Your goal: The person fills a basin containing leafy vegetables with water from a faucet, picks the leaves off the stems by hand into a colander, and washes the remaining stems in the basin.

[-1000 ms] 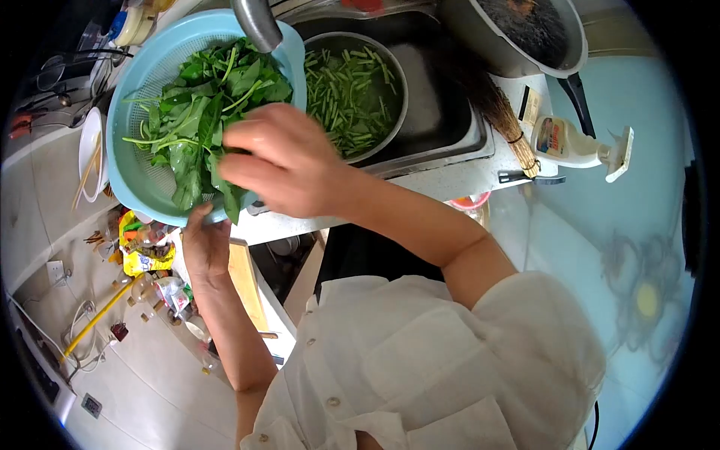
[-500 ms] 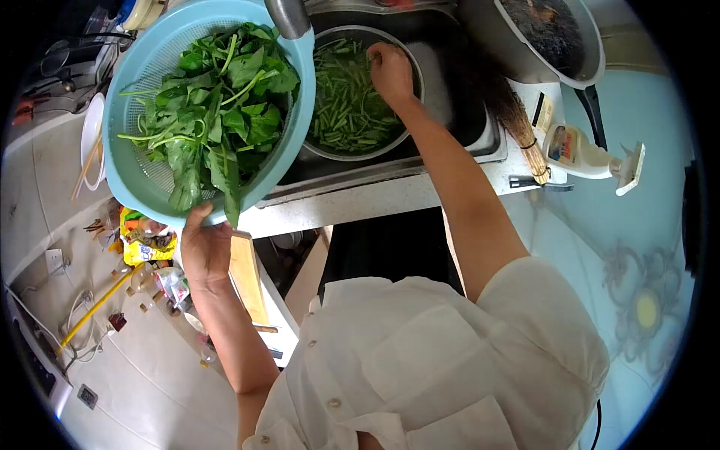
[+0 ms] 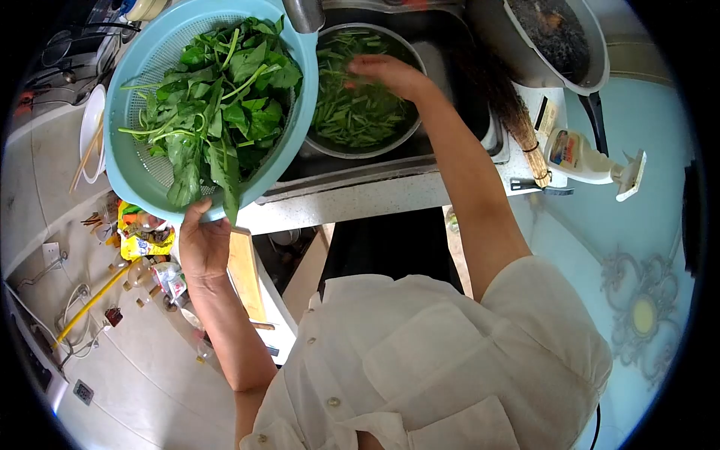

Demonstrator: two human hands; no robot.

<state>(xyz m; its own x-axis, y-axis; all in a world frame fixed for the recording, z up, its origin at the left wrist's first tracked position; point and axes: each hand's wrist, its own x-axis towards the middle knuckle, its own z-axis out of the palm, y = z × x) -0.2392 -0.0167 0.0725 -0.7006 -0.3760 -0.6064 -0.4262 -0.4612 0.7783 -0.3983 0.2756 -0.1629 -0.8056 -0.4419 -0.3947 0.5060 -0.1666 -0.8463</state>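
My left hand (image 3: 204, 244) grips the near rim of a light blue plastic colander (image 3: 120, 161), thumb over the edge. The colander is tilted toward me and holds leafy greens (image 3: 225, 112) with long stems. To its right, a round metal basin (image 3: 360, 155) in the sink holds water and cut green stems (image 3: 349, 112). Over the far part of this basin is my right hand (image 3: 390, 73), its slightly blurred fingers stretched leftward and the thumb apart, just above the stems. I see nothing held in it.
The dark sink (image 3: 442, 105) surrounds the basin, with a faucet (image 3: 304, 13) by the colander's far rim. On the right are a straw brush (image 3: 525, 131), a spray bottle (image 3: 581, 157) and a pot (image 3: 559, 45) with a dark inside. A white plate (image 3: 91, 135) with chopsticks stands left.
My right hand has shifted slightly left in the basin, and its bent fingers have stretched out. The cut stems have been stirred about. My left hand keeps its hold on the colander.
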